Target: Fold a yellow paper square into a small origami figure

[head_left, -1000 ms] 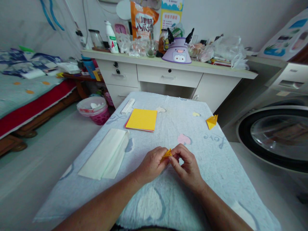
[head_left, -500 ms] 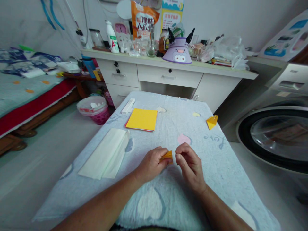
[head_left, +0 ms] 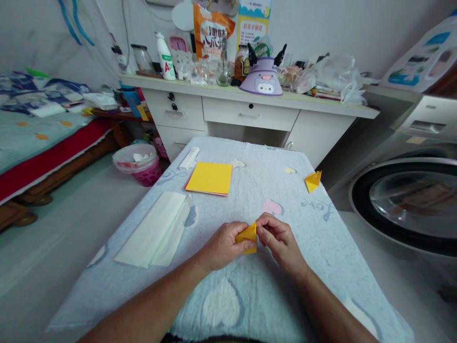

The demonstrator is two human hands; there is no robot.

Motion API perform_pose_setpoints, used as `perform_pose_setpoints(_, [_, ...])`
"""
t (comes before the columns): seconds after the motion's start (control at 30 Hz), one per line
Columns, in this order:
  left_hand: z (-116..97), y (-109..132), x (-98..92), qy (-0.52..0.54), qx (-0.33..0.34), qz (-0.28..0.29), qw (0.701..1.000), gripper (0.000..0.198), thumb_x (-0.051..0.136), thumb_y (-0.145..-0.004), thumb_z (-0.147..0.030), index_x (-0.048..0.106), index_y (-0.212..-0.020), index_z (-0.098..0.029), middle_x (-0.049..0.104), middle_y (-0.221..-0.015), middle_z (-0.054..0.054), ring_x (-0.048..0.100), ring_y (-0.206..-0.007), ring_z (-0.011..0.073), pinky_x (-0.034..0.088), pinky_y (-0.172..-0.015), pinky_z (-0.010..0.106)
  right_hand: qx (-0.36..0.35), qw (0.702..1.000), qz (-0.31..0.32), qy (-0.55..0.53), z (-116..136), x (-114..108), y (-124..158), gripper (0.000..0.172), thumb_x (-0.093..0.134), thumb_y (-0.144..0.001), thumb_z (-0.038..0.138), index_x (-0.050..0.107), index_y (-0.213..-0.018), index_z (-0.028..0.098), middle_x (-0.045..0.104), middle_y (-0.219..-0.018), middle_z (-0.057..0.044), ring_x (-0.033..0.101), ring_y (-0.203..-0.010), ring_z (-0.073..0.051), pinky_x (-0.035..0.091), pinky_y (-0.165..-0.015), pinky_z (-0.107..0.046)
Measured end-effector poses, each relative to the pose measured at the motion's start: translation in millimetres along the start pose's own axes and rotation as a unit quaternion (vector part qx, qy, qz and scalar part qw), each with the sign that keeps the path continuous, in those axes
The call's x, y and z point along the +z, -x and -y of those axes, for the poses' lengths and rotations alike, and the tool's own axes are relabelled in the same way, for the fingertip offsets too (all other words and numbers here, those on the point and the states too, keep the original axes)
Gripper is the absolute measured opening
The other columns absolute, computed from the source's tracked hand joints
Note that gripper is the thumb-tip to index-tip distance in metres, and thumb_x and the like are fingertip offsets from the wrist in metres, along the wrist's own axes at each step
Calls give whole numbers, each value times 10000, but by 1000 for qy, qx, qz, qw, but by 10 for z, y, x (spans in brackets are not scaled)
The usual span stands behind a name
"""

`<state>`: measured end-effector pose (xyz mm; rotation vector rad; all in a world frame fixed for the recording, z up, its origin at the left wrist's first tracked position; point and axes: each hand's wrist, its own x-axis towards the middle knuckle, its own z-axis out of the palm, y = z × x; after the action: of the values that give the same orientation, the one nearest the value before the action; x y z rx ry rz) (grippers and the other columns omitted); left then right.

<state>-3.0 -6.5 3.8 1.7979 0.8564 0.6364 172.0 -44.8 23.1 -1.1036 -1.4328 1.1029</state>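
Note:
Between thumb and fingers, my left hand (head_left: 222, 244) grips a small folded piece of yellow origami paper (head_left: 250, 237) over the near middle of the table. My right hand (head_left: 283, 242) is closed, its thumb and forefinger pinching at the paper's upper right corner. Beyond my hands lies a stack of square coloured paper (head_left: 209, 178), yellow on top. Another folded yellow paper piece (head_left: 312, 182) rests near the table's right edge. The paper's left part is hidden by my left hand.
A pale folded sheet (head_left: 154, 229) lies on the cloth-covered table (head_left: 228, 302) at left, with a small white box (head_left: 189, 158) farther back. A cluttered white desk (head_left: 250, 113) stands behind, a washing machine (head_left: 424, 124) at right, a pink bin (head_left: 146, 174) at left.
The folded yellow paper has turned so a broader face shows. My right hand has moved left, and its fingertips now meet the paper's corner. The view has shifted slightly.

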Motion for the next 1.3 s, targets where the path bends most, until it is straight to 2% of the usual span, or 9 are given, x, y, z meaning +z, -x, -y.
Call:
perform_pose_setpoints(0.17, [7,-4,7,19,7,13,1000,114,600,-840,-272,613,-816,-161,559,-749,-29,518,-715,125,374,-641,218,-2,1000,-3,7,-14,11,-17,254,600,-884,402,604,-752,185,495,-696,15,441,-599,-105,358,-549,-238])
perform_pose_setpoints(0.3, [7,-6,8,39,24,25,999,249,551,-899,-389,624,-849,-156,575,-764,-10,528,-726,135,396,-655,226,-5,999,-15,32,-36,41,-21,253,585,-885,394,581,-737,189,493,-688,16,438,-598,-109,358,-546,-237])
perform_pose_setpoints(0.57, [6,-11,14,19,37,5,999,402,486,-928,-509,624,-812,-150,577,-742,8,542,-717,145,404,-645,231,-43,997,2,61,-19,68,0,187,599,-871,360,594,-777,198,524,-722,3,478,-641,-128,400,-583,-249])
perform_pose_setpoints(0.77, [5,-7,11,20,30,3,999,401,496,-927,-504,607,-784,-147,553,-730,2,527,-712,137,398,-635,223,-28,998,-3,64,-63,76,5,193,606,-881,348,574,-760,201,514,-701,14,476,-634,-122,395,-579,-241])
perform_pose_setpoints(1.0, [46,-2,23,90,-17,39,995,403,536,-900,-507,608,-783,-128,489,-696,-13,453,-651,112,350,-566,211,-19,999,-15,30,-91,52,2,208,589,-899,365,569,-775,200,516,-723,12,470,-655,-121,391,-599,-243])
perform_pose_setpoints(1.13, [83,-7,37,91,-20,28,995,446,535,-891,-540,589,-735,-125,454,-665,-22,418,-626,100,314,-544,204,0,999,-7,49,-96,76,-7,196,626,-870,361,567,-782,196,505,-685,20,461,-623,-118,379,-570,-239])
perform_pose_setpoints(1.3, [110,-15,42,61,-19,25,998,423,551,-878,-523,602,-731,-130,455,-648,-28,420,-625,105,319,-555,207,-10,998,-10,63,-131,74,-10,214,640,-862,336,570,-721,191,500,-665,23,457,-610,-109,367,-566,-236])
